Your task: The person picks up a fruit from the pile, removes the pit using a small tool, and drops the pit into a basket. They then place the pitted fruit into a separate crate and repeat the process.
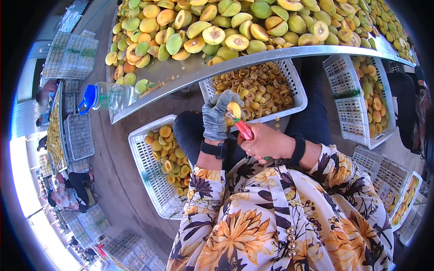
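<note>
My left hand [217,115], in a grey knit glove, holds a yellow stone-fruit half [233,110] with its fingers curled round it. My bare right hand [266,142] grips a red-handled pitting tool [244,129], whose short metal tip touches the fruit. The exact shape of the tip is hidden against the fruit. Just beyond my hands stands a white crate [298,97] of small, brownish cut pieces. Beside my left knee another white crate [140,147] contains hollowed yellow halves.
A metal-edged table [190,72] ahead bears a heap of halved green and orange fruit [237,42]. At its left corner lies a clear jug [110,95] with a blue lid. A fruit-filled crate [348,101] stands right. Stacked crates and other people [72,192] appear left.
</note>
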Demonstrator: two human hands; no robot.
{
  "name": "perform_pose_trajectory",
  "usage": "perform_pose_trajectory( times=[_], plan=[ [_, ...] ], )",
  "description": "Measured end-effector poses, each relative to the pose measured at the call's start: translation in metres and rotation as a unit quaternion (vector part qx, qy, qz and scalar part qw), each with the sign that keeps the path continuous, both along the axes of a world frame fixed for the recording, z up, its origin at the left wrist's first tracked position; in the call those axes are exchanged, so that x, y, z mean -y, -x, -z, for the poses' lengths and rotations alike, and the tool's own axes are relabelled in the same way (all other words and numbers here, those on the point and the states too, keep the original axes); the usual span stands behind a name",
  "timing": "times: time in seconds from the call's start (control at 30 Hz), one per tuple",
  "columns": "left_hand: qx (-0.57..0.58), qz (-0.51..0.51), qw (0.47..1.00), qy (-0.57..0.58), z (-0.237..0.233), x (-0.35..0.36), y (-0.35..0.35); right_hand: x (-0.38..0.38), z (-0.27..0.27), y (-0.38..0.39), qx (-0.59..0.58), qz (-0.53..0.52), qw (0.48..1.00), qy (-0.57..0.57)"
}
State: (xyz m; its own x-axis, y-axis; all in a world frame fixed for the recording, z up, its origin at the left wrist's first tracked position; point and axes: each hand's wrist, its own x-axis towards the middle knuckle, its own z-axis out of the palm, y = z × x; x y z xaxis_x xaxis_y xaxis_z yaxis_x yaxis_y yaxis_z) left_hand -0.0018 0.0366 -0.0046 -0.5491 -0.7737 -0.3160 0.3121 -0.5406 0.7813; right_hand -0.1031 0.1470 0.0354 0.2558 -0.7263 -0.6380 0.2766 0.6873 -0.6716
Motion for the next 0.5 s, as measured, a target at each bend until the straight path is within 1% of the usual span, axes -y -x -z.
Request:
perform_pose_trajectory(
  times=[0.03, 0.07, 0.1, 0.13, 0.17, 0.2, 0.27, 0.3, 0.33, 0.37, 0.4, 0.43, 0.47, 0.5],
  plan=[
    [0.002, -0.003, 1.000, 0.000, 0.001, 0.003, -0.002, 0.001, 0.000, -0.002, -0.025, -0.016, 1.000, 0.004],
    [-0.042, 0.053, 0.997, -0.038, 0.002, 0.006, -0.004, 0.001, -0.001, -0.004, -0.049, -0.031, 0.998, 0.007],
    [-0.085, 0.110, 0.987, -0.075, 0.003, 0.008, -0.007, 0.000, -0.003, -0.005, -0.046, -0.034, 0.998, 0.006],
    [-0.067, 0.151, 0.983, -0.083, 0.003, 0.010, -0.011, 0.001, -0.007, -0.004, -0.099, -0.063, 0.992, 0.035],
    [-0.066, 0.150, 0.983, -0.083, 0.002, 0.010, -0.011, 0.001, -0.008, -0.004, -0.151, -0.091, 0.982, 0.063],
    [-0.053, 0.130, 0.988, -0.064, 0.000, 0.008, -0.011, 0.000, -0.009, -0.004, -0.150, -0.092, 0.982, 0.062],
    [-0.041, 0.106, 0.993, -0.044, 0.003, 0.007, -0.010, 0.004, -0.009, -0.002, 0.008, -0.056, 0.998, -0.034],
    [-0.022, 0.085, 0.996, 0.003, 0.008, 0.006, -0.010, 0.005, -0.008, -0.003, 0.009, -0.057, 0.998, -0.034],
    [-0.002, 0.063, 0.997, 0.048, 0.013, 0.004, -0.011, 0.005, -0.007, -0.004, 0.074, -0.055, 0.994, -0.056],
    [-0.001, 0.062, 0.997, 0.047, 0.011, 0.002, -0.009, 0.005, -0.004, -0.004, 0.139, -0.051, 0.986, -0.079],
    [-0.031, 0.049, 0.998, -0.003, 0.008, 0.001, -0.007, 0.006, -0.002, -0.003, 0.139, -0.053, 0.986, -0.078],
    [-0.062, 0.036, 0.996, -0.051, 0.006, 0.001, -0.007, 0.007, 0.002, -0.002, 0.232, -0.040, 0.967, -0.097],
    [-0.071, 0.046, 0.995, -0.061, 0.005, 0.003, -0.009, 0.009, 0.005, -0.001, 0.323, -0.027, 0.939, -0.114],
    [-0.071, 0.043, 0.995, -0.059, 0.005, 0.004, -0.008, 0.011, 0.007, 0.000, 0.322, -0.030, 0.939, -0.113]
  ],
)
